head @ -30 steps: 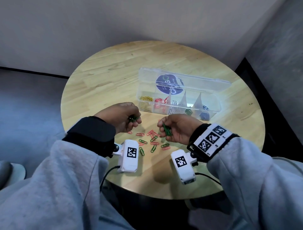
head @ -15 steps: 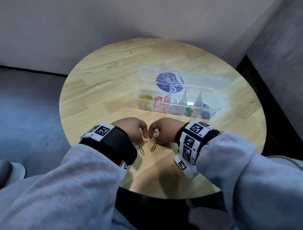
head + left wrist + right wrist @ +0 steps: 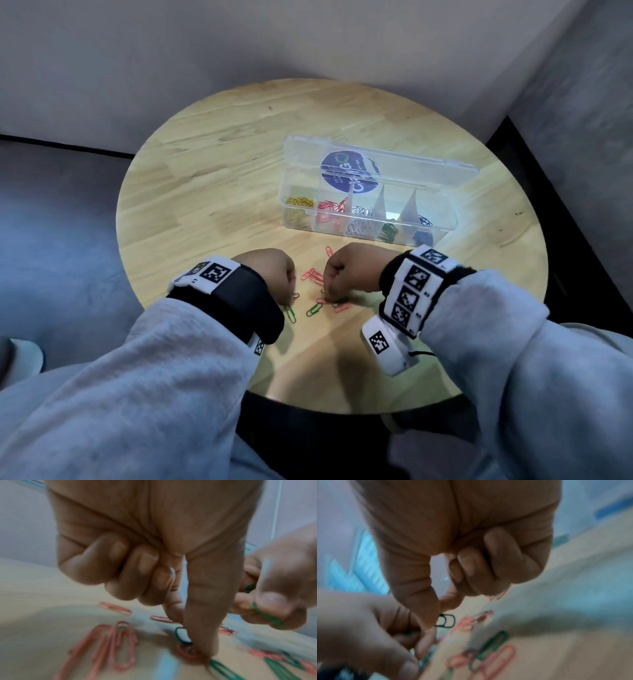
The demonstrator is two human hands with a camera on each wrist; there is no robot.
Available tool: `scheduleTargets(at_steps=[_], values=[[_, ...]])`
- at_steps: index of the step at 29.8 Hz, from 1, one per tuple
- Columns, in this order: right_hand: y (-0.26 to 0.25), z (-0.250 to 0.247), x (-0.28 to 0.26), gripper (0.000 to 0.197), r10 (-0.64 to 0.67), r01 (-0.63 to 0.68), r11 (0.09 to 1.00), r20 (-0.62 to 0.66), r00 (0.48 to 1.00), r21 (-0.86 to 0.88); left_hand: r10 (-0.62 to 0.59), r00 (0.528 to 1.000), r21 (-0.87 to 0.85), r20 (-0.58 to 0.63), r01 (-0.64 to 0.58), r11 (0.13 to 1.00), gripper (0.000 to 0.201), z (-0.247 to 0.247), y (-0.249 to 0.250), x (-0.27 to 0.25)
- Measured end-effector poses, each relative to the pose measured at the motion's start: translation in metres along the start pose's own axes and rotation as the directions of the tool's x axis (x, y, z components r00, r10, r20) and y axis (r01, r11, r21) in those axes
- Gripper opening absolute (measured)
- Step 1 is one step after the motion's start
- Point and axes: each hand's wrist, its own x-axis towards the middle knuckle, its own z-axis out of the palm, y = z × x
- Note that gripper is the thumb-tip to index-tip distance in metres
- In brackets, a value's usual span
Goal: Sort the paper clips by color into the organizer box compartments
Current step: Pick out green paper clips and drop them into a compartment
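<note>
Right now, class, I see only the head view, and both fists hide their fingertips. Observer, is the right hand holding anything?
Observer: Yes. In the left wrist view, the right hand pinches green clips between thumb and fingers.
Operator: And the left hand?
Observer: The left hand has three fingers curled in and one fingertip down on the table.
Operator: On which clip?
Observer: It meets a dark green clip and a red clip together. I cannot tell whether it grips either.
</note>
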Motion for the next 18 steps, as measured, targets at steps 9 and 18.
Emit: scheduleTargets(at_steps=[9, 18], values=[[0.032, -0.009, -0.009, 0.027, 0.07, -0.087, 0.635, 0.055, 0.996, 0.768, 0.017, 0.999, -0.315, 0.042, -0.003, 0.949, 0.019, -0.018, -0.006, -0.008], [0.036, -0.006, -0.014, 0.027, 0.06, -0.139, 0.344, 0.126, 0.99, 0.929, 0.121, 0.991, -0.802, 0.052, -0.031, 0.596, 0.035, -0.029, -0.006, -0.015]])
